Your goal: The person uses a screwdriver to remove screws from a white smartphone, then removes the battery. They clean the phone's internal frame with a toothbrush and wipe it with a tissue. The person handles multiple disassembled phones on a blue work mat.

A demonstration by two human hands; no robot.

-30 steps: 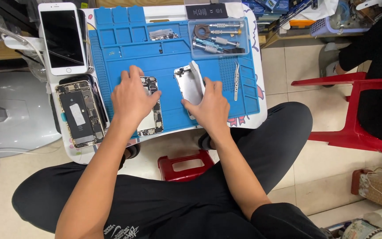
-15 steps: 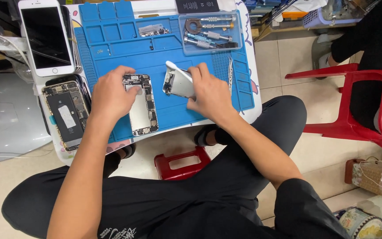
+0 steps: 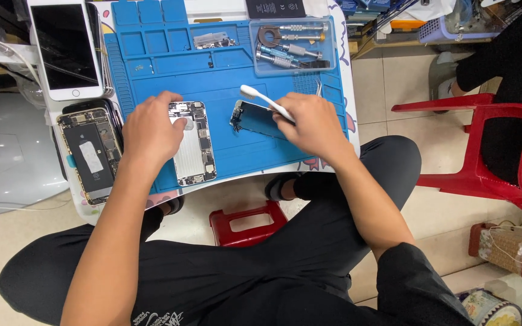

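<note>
Here, over a blue mat (image 3: pixel 152 66), the left hand (image 3: pixel 152 130) lies flat and open, fingers pressing an opened phone body (image 3: pixel 193 145) near the mat's front edge. The right hand (image 3: pixel 312 124) is closed round a white brush (image 3: pixel 265 99) — its head at a dark screen panel (image 3: pixel 252 121) mid-mat. A tool tray (image 3: pixel 291 45) sits at the back right corner. The panel looks thin, light and fragile — best gripped by its long edges, away from the cables.
</note>
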